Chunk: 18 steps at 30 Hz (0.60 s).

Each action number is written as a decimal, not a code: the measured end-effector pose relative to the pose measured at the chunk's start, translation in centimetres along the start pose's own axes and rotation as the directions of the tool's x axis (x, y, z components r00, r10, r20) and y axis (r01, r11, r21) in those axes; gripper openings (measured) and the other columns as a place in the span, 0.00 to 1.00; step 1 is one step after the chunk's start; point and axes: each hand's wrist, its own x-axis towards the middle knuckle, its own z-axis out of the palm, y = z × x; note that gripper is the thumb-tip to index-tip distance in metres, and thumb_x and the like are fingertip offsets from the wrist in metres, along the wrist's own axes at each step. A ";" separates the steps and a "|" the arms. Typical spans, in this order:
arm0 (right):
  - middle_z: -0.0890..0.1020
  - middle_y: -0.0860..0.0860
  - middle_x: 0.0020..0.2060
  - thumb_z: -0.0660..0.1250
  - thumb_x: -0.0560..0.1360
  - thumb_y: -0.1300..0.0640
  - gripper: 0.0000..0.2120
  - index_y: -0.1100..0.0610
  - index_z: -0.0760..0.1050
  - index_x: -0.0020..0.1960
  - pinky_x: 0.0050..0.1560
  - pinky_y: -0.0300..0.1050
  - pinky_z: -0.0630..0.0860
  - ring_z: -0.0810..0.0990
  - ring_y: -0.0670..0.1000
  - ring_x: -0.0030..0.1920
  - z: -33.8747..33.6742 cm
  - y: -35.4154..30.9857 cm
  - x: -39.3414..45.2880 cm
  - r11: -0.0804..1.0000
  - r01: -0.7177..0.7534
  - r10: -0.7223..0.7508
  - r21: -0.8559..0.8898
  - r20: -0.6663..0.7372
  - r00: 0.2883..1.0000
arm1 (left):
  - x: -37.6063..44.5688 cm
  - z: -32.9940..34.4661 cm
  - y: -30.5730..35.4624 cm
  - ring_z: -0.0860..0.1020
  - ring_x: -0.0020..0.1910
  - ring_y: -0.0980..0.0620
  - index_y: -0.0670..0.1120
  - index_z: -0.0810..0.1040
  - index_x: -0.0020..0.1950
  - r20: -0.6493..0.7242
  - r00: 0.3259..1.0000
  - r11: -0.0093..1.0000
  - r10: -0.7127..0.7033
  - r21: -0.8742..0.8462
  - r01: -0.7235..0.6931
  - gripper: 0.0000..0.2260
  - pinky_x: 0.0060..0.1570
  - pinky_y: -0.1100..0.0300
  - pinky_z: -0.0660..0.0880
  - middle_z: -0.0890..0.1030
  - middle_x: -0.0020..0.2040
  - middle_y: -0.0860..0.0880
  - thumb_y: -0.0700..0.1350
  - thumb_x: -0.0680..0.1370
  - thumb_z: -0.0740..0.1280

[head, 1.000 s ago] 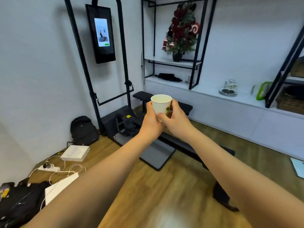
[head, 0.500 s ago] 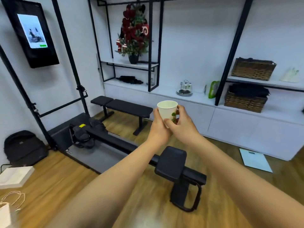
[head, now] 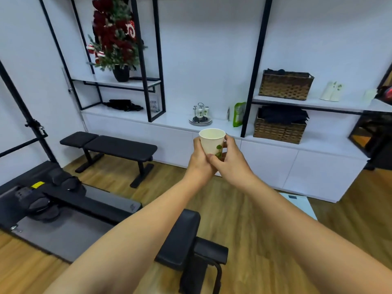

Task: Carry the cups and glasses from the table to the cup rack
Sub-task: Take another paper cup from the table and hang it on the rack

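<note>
A white paper cup (head: 212, 139) with a green leaf print is held upright in front of me at chest height. My left hand (head: 199, 160) wraps its left side and my right hand (head: 230, 161) grips its right side and base. Beyond it, on the white counter, stands the cup rack (head: 200, 116), a small wire stand on a round tray with two white cups hanging on it.
A black weight bench (head: 110, 145) stands left of the counter. A rowing machine (head: 63, 200) with a black seat (head: 180, 236) lies on the wooden floor right below my arms. Wicker baskets (head: 285, 83) sit on the shelves at right, a floor scale (head: 301, 204) lies by the cabinet.
The view has swung right and come closer to the counter; the rack now sits just above the cup. Both hands keep the same hold on the cup.
</note>
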 end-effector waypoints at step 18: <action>0.75 0.45 0.55 0.70 0.76 0.53 0.31 0.52 0.59 0.73 0.47 0.43 0.76 0.79 0.49 0.54 -12.8 20.6 30.3 0.995 -0.063 0.057 0.071 0.085 0.995 | 29.6 19.3 -2.9 0.76 0.57 0.71 0.53 0.64 0.70 0.012 0.995 0.985 0.101 0.137 -0.101 0.29 0.50 0.74 0.71 0.76 0.58 0.62 0.40 0.73 0.72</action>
